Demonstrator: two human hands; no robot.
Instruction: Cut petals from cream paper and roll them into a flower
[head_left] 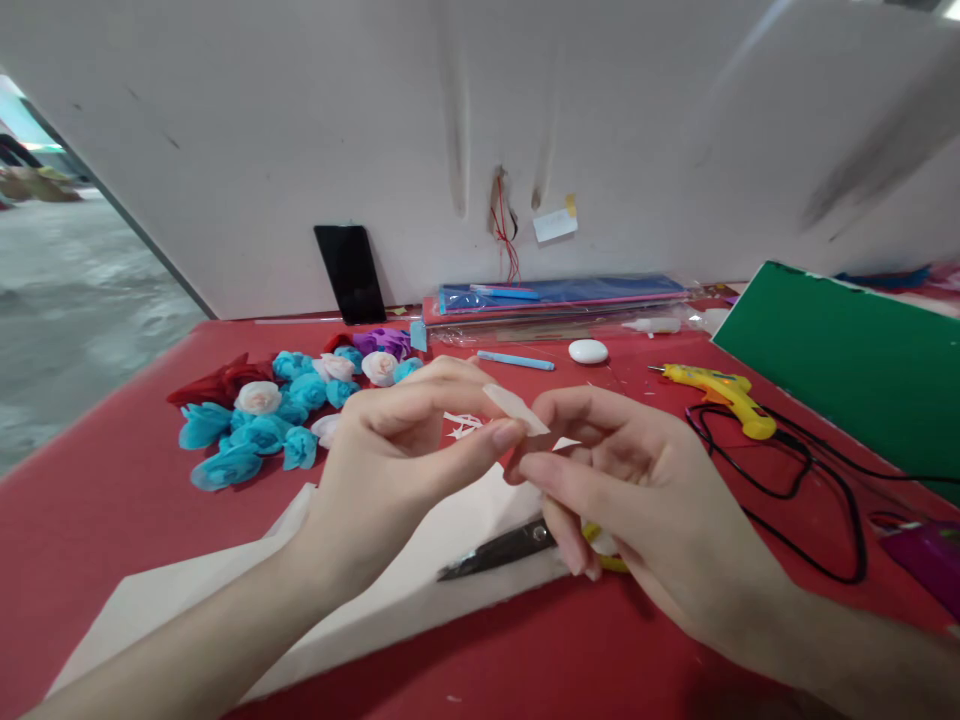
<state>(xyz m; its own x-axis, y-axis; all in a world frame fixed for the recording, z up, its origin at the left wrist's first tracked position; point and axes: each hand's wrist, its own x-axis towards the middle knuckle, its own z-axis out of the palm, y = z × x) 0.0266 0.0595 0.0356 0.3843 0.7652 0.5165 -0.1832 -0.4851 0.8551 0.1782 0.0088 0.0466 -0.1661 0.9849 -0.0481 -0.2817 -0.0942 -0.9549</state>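
Note:
A small white petal-shaped piece of paper (517, 410) is pinched between the thumb and index finger of my left hand (405, 450). My right hand (637, 480) has its thumb and fingertips closed together at the right end of the same piece. Below the hands are scissors (499, 550) with dark blades pointing left and yellow handles. The lower fingers of my right hand cover part of the handles; whether they grip them I cannot tell. Under the scissors lies a large white sheet (360, 620). Thin white paper scraps (463, 425) show behind my hands.
Blue, white, red and purple paper flowers (259, 435) cluster left on the red table (480, 670). A yellow glue gun (720, 390) with black cable lies right, near a green board (840, 370). A phone (350, 273) leans at the back. A blue pen (516, 360) lies near a white oval object (588, 351).

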